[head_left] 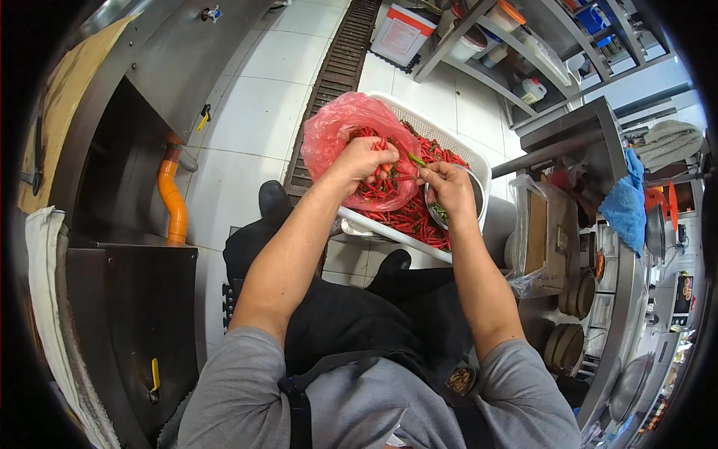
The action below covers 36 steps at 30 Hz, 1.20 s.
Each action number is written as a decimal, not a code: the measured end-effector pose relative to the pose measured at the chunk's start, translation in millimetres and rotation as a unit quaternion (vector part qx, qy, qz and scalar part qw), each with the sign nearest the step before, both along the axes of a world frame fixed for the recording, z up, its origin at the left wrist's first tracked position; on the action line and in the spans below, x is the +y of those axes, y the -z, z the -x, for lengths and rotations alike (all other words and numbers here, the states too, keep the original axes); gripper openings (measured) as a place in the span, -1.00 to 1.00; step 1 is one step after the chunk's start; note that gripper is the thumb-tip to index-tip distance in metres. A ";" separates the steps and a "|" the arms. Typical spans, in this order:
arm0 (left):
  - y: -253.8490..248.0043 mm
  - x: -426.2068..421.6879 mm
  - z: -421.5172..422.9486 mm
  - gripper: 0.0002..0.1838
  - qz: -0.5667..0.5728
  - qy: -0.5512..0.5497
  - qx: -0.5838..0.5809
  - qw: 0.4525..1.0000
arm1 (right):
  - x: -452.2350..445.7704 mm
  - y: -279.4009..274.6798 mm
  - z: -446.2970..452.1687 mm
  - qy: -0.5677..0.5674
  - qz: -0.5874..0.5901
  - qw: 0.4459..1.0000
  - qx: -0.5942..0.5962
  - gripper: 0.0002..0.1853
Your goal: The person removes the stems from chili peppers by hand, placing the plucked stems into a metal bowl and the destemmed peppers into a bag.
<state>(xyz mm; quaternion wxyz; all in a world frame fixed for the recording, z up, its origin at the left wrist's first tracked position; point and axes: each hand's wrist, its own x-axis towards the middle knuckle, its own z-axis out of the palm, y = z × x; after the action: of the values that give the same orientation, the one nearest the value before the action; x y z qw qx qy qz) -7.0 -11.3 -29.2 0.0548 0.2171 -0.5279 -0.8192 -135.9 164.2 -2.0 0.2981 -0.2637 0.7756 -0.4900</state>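
My left hand [366,160] is closed around several red chili peppers, over a pink plastic bag [323,142] that holds more of them. Close beside it, my right hand [450,187] pinches the end of a red chili pepper [406,178]; the fingertips are small and partly hidden. A green chili or stem [416,159] shows between the two hands. Below the right hand, a metal bowl [479,188] with some green bits inside is partly covered by it. Bag and bowl rest in a white plastic basket [480,159] full of loose red chilies [411,221].
A floor drain grate [333,82] runs past the basket's left side. On the left stands a steel counter with an orange pipe [170,196]. To the right are a cardboard box [550,239] and steel shelving; a white tub with a red lid [402,36] stands ahead.
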 end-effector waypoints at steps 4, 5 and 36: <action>0.4 3.9 0.6 -0.82 -0.057 0.007 0.054 0.997 | -6.5 0.3 -13.5 -0.030 0.030 0.999 -0.014 -0.81; -0.1 3.6 1.0 -0.82 -0.057 0.007 0.054 0.997 | -9.1 0.7 -15.2 -0.036 0.026 0.999 -0.009 -0.81; -6.0 5.8 4.2 -0.82 -0.075 0.032 0.058 0.995 | -10.8 -17.3 -33.1 -0.093 -0.046 0.943 0.315 -0.83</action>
<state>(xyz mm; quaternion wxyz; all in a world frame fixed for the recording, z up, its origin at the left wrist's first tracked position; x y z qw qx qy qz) -11.2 -5.5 -23.2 0.0428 0.1555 -0.4676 -0.8691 -102.8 153.4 15.3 0.0946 -0.4617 0.8237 -0.3154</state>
